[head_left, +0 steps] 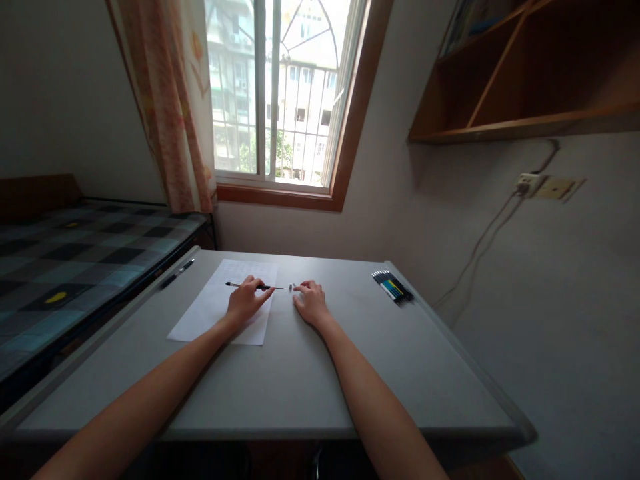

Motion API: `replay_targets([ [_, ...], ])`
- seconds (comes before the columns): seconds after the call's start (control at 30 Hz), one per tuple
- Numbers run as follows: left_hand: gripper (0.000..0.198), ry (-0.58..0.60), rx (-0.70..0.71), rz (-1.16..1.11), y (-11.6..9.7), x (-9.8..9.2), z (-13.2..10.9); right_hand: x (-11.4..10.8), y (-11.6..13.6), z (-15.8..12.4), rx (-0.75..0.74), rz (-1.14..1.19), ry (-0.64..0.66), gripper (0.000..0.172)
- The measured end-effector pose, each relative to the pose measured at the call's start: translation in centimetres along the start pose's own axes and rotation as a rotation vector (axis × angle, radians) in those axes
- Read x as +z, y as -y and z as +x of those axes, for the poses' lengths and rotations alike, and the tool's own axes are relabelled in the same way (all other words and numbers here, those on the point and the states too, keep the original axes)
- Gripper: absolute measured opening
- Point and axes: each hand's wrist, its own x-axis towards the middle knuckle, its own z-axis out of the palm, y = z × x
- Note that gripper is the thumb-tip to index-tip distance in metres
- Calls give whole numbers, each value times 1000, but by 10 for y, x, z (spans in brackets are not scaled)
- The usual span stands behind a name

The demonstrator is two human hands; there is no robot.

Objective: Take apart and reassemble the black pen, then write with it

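My left hand rests on a white sheet of paper on the grey desk, its fingers pinched round a black pen that lies crosswise. My right hand lies on the desk just right of the paper, fingertips closed on a small silvery piece at the pen's thin right end. What that piece is I cannot make out.
A second black pen lies near the desk's left edge. A pack of pens sits at the back right corner. A bed with a checked cover stands on the left, a window ahead, wooden shelves on the right wall.
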Motion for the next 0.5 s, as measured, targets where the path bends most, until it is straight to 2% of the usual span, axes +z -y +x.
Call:
replay_targets([
  [0.1, 39, 6, -6, 3, -1, -1, 0, -4, 3, 2, -45, 107, -142, 22],
  [0.17, 39, 8, -12, 4, -2, -2, 0, -7, 7, 2, -117, 163, -177, 22],
  [0.37, 39, 15, -10, -7, -5, -5, -2, -10, 21, -6, -320, 150, -87, 20],
  [0.5, 37, 24, 13, -32, -5, -3, -1, -10, 24, -9, -358, 98, -15, 23],
])
